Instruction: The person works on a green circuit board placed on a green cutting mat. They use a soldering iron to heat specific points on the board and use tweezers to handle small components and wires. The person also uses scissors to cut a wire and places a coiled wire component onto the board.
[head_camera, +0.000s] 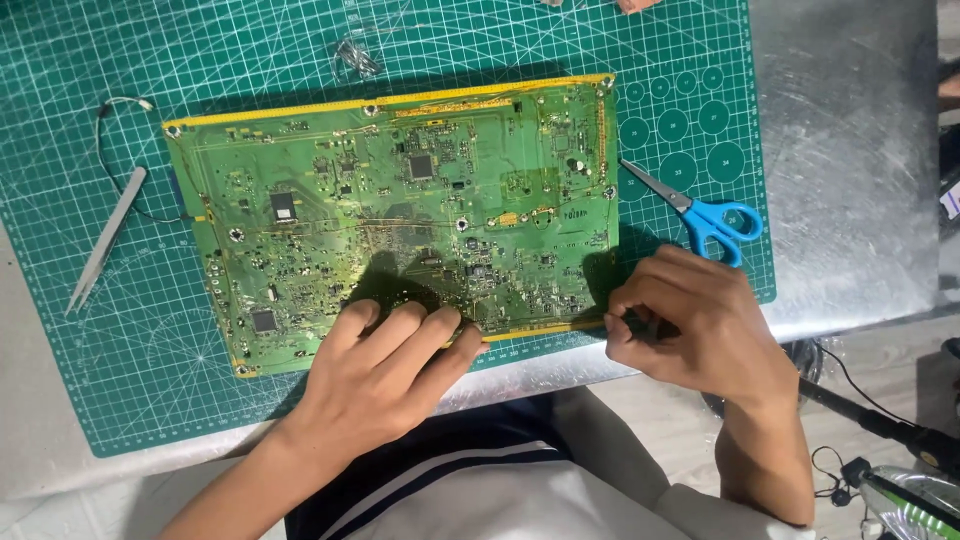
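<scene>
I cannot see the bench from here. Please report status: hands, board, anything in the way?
Left hand flat on large green circuit board. Right hand pinching small dark tool at board's corner. Blue-handled scissors beside right hand.

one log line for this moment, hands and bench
left hand flat on board near edge | right hand pinching small dark thing at board corner | scissors, tweezers idle on mat
</scene>
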